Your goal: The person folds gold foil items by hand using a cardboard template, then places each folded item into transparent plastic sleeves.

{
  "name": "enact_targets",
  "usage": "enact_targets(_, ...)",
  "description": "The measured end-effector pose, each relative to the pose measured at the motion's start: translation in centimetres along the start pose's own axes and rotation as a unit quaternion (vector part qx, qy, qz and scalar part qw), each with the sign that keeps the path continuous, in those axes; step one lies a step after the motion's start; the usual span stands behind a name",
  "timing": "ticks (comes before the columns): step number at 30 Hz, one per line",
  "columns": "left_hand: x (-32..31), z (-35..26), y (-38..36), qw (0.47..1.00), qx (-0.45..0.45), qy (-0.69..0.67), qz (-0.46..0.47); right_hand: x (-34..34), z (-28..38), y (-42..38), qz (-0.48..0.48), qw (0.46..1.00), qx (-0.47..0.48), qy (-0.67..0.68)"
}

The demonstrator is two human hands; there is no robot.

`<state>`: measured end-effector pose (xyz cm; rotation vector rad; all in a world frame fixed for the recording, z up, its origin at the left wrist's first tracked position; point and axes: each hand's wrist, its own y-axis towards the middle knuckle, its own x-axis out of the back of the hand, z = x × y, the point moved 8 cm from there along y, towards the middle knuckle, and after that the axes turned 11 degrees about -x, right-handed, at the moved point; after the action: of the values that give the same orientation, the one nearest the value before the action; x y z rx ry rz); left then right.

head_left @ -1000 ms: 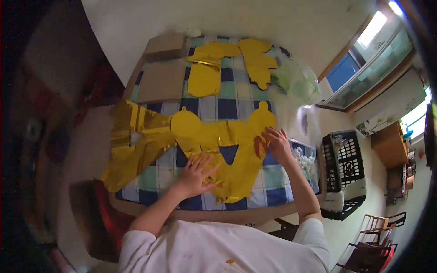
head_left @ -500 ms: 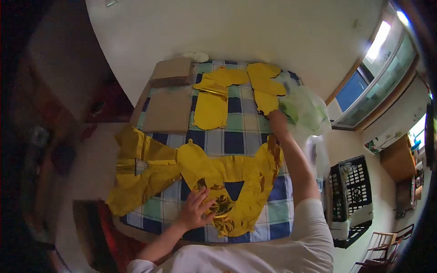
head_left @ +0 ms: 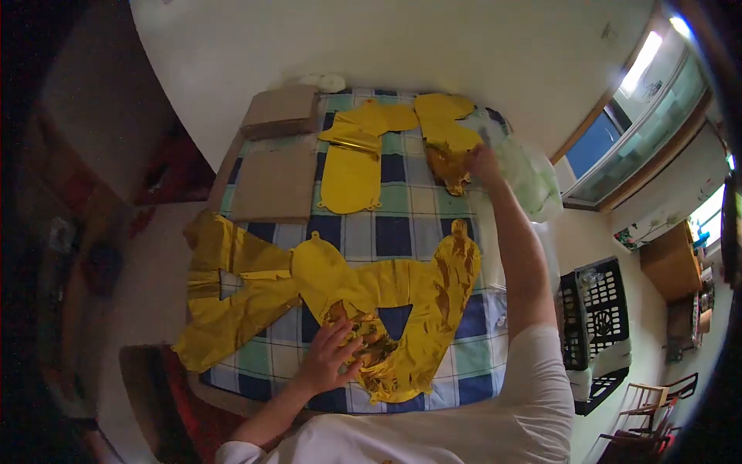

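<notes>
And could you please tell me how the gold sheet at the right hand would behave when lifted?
The gold sheet would probably flop, since its near end buckles at the right hand. Those creases suggest thin film, so it is likely light for its size. Its glossy surface may slide on the checked cloth.

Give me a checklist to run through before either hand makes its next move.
1. Left hand steadying the near gold foil balloon: ok, fingers spread over it.
2. Near balloon smooth: not ok, wrinkled beside that hand.
3. Right hand at the far-right gold foil balloon: ok, it is at the balloon's edge.
4. Right-hand grip secure: cannot tell, the fingertips are unclear.
5. Far-middle gold foil balloon smooth: not ok, a shiny crease crosses it.
6. Right forearm clear of the plastic bag: cannot tell, they lie close together in this view.
</notes>
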<state>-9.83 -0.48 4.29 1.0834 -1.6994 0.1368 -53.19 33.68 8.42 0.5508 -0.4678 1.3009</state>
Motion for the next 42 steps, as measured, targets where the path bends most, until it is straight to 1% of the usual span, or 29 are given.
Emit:
enact_targets(1, 0.0, 0.0, 0.0, 1.0, 0.001, 0.0, 0.0, 0.4, 1.2, 0.8, -0.013, 0.999, 0.039, -0.03)
enact_targets(4, 0.4, -0.2, 0.2, 1.0, -0.002, 0.001, -0.005, 3.7, 5.4, 1.2, -0.168, 0.983, 0.076, -0.025)
enact_targets(6, 0.3, -0.2, 0.1, 1.0, 0.0, 0.002, -0.006, 2.5, 7.4, 0.1, -0.143, 0.957, 0.138, -0.214)
enact_targets(8, 0.4, -0.1, 0.4, 1.0, 0.0, -0.004, -0.014, 3.9, 10.1, 0.2, -0.176, 0.939, 0.181, -0.234)
enact_targets(9, 0.5, -0.1, 0.5, 1.0, 0.001, -0.011, -0.017, 6.0, 12.1, 1.0, -0.22, 0.944, 0.19, -0.159)
enact_targets(10, 0.7, -0.1, 0.4, 1.0, 0.003, -0.017, -0.016, 7.8, 14.2, 0.8, -0.237, 0.951, 0.191, -0.063)
enact_targets(11, 0.9, -0.2, 0.2, 1.0, 0.004, -0.014, -0.015, 9.6, 16.3, 0.6, -0.252, 0.946, 0.199, 0.034)
enact_targets(12, 0.9, -0.3, 0.3, 1.0, 0.003, -0.012, -0.015, 10.9, 17.8, 0.1, -0.243, 0.937, 0.202, 0.146)
enact_targets(15, 0.7, 0.0, 0.1, 1.0, 0.0, -0.002, -0.025, 8.7, 16.7, 0.7, -0.25, 0.955, 0.149, -0.062)
enact_targets(16, 0.5, -0.2, 0.0, 1.0, 0.001, 0.002, -0.031, 5.6, 13.7, 1.4, -0.222, 0.942, 0.198, -0.156)
enact_targets(17, 0.4, -0.4, 0.0, 1.0, -0.002, 0.004, -0.031, 2.7, 10.7, 1.5, -0.192, 0.918, 0.243, -0.247)
enact_targets(20, 0.7, -0.6, 0.0, 0.999, -0.011, 0.009, -0.03, 4.7, 13.5, -3.1, -0.208, 0.959, 0.137, -0.138)
enact_targets(23, 0.5, -0.5, -0.2, 0.999, -0.021, 0.009, -0.035, 5.0, 13.8, -3.5, -0.271, 0.881, 0.272, -0.276)
enact_targets(24, 0.5, -0.5, -0.2, 0.999, -0.025, 0.011, -0.036, 7.7, 15.9, -4.4, -0.295, 0.902, 0.245, -0.196)
enact_targets(25, 0.4, -0.6, -0.2, 0.999, -0.028, 0.012, -0.037, 11.3, 20.0, -6.6, -0.314, 0.917, 0.217, -0.113)
enact_targets(26, 0.4, -0.7, -0.4, 0.999, -0.029, 0.016, -0.038, 13.6, 21.6, -8.1, -0.33, 0.926, 0.182, -0.032)
enact_targets(27, 0.3, -0.7, -0.4, 0.999, -0.031, 0.018, -0.039, 13.6, 21.7, -9.6, -0.354, 0.903, 0.243, -0.036)
enact_targets(28, 0.3, -0.7, -0.4, 0.998, -0.033, 0.021, -0.041, 13.4, 20.8, -9.4, -0.345, 0.9, 0.256, -0.069)
enact_targets(29, 0.2, -0.6, -0.6, 0.998, -0.033, 0.022, -0.046, 10.1, 17.8, -7.9, -0.275, 0.906, 0.243, -0.209)
enact_targets(30, 0.1, -0.5, -0.7, 0.998, -0.033, 0.023, -0.052, 4.9, 13.1, -6.3, -0.156, 0.873, 0.241, -0.395)
enact_targets(31, 0.1, -0.5, -0.7, 0.998, -0.031, 0.024, -0.058, -0.2, 8.1, -7.1, -0.018, 0.825, 0.227, -0.517)
enact_targets(32, 0.1, -0.7, -0.7, 0.997, -0.035, 0.026, -0.057, -2.7, 5.4, -10.0, 0.022, 0.832, 0.198, -0.519)
enact_targets(33, 0.3, -0.8, -0.7, 0.997, -0.038, 0.028, -0.056, -3.1, 5.8, -13.5, -0.017, 0.853, 0.149, -0.499)
enact_targets(34, 0.4, -0.8, -0.6, 0.997, -0.04, 0.031, -0.056, -3.5, 6.5, -17.5, -0.052, 0.889, 0.18, -0.419)
enact_targets(36, 0.7, -0.9, -0.5, 0.996, -0.045, 0.036, -0.066, -4.0, 9.9, -25.4, -0.057, 0.909, 0.281, -0.302)
enact_targets(38, 0.7, -0.9, -0.5, 0.996, -0.045, 0.039, -0.07, -4.8, 11.4, -31.9, 0.002, 0.915, 0.32, -0.246)
enact_targets(40, 0.3, -0.6, -0.8, 0.996, -0.039, 0.038, -0.066, -6.1, 10.3, -36.3, 0.09, 0.952, 0.249, -0.154)
enact_targets(42, 0.1, -0.3, -1.1, 0.997, -0.026, 0.04, -0.063, -6.2, 10.7, -41.5, 0.162, 0.948, 0.254, -0.106)
